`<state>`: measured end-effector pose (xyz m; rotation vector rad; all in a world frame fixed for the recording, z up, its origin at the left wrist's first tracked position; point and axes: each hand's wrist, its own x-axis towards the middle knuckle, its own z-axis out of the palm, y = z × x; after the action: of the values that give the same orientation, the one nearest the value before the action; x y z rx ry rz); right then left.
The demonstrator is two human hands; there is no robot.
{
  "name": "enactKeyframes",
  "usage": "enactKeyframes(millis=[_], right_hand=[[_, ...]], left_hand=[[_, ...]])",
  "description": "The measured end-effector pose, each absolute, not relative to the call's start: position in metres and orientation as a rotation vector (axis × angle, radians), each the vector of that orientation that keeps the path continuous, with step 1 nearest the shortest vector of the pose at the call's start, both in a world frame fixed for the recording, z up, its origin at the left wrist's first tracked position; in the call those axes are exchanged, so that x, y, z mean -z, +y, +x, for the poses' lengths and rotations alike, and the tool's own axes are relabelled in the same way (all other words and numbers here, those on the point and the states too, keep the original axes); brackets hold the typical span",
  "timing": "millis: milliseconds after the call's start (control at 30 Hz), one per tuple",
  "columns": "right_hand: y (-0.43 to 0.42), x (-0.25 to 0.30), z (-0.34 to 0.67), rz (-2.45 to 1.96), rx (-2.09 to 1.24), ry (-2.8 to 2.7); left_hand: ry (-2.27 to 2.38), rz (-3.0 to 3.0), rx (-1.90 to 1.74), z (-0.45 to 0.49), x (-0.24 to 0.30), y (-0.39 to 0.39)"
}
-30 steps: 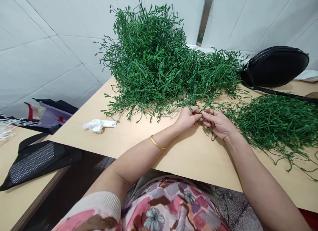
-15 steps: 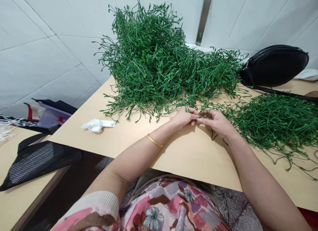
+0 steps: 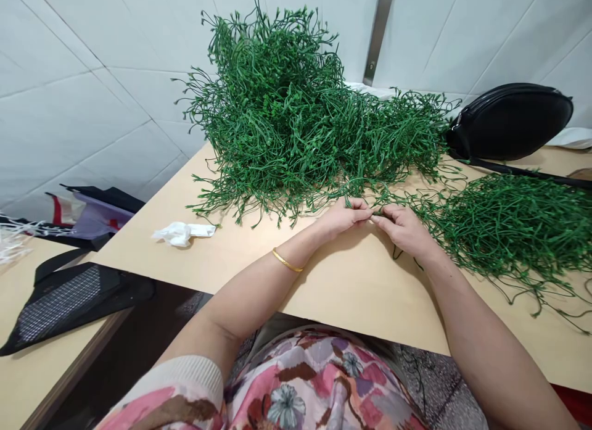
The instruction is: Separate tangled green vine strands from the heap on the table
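Observation:
Fingertip to fingertip, my left hand (image 3: 343, 220) and my right hand (image 3: 403, 230) meet over the table, just in front of a large heap of thin green plant-like stems (image 3: 296, 128) with small forked tips. Both hands are closed in a pinch on a green stem (image 3: 378, 214), most of it hidden by the fingers. Dark green ends of stem hang below my right palm. A second, flatter pile of the same stems (image 3: 518, 223) lies to the right of my right forearm.
A black bag (image 3: 513, 121) with a strap stands at the back right against the tiled wall (image 3: 139, 41). Crumpled white tissue (image 3: 182, 234) lies on the table (image 3: 250, 263) at left. Past the table's left edge, a black mesh piece (image 3: 65, 300) rests on another surface.
My fingertips have drawn slightly apart, the right thumb shifting a little to the right, and a bit more of the stem shows between them. The piles have not visibly moved.

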<state>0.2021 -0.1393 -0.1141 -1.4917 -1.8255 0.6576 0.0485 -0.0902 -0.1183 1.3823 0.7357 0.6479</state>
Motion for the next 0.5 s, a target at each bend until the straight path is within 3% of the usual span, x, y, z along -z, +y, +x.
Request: enactKeyframes(millis=[267, 500], right_hand=[[-0.141, 0.107, 0.202, -1.338, -0.712, -1.958], [-0.153, 0.101, 0.213, -1.106, -1.401, -1.54]], left_hand=[[0.709, 1.515, -0.741, 0.043, 0.114, -0.09], [0.399, 0.936, -0.467, 0.045, 0.103, -0.103]])
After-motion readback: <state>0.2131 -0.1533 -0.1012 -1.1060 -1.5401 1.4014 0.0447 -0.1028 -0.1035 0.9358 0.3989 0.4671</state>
